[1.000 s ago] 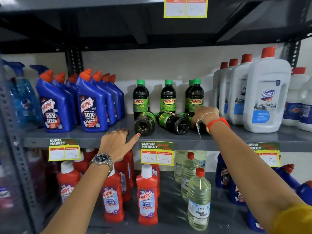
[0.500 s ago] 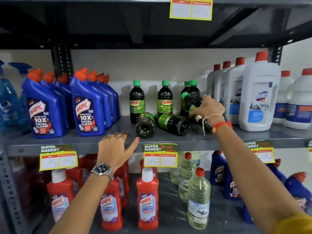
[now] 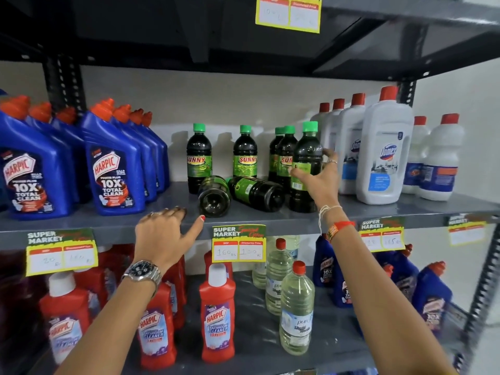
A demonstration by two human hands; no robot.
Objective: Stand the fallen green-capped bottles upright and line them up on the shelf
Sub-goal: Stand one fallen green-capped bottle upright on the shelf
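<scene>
Up on the grey shelf (image 3: 378, 209), the right hand (image 3: 320, 180) wraps its thumb and fingers around a green-capped bottle (image 3: 307, 169), which stands upright at the shelf's front. Just left of that hand, two more dark bottles lie on their sides: one (image 3: 257, 193) angled with its base toward the camera, the other (image 3: 215, 197) beside it, base forward too. Behind them, four bottles stand upright near the back wall. The left hand (image 3: 165, 236) rests palm-down on the shelf edge, fingers loosely spread, gripping nothing, close to the nearer fallen bottle.
</scene>
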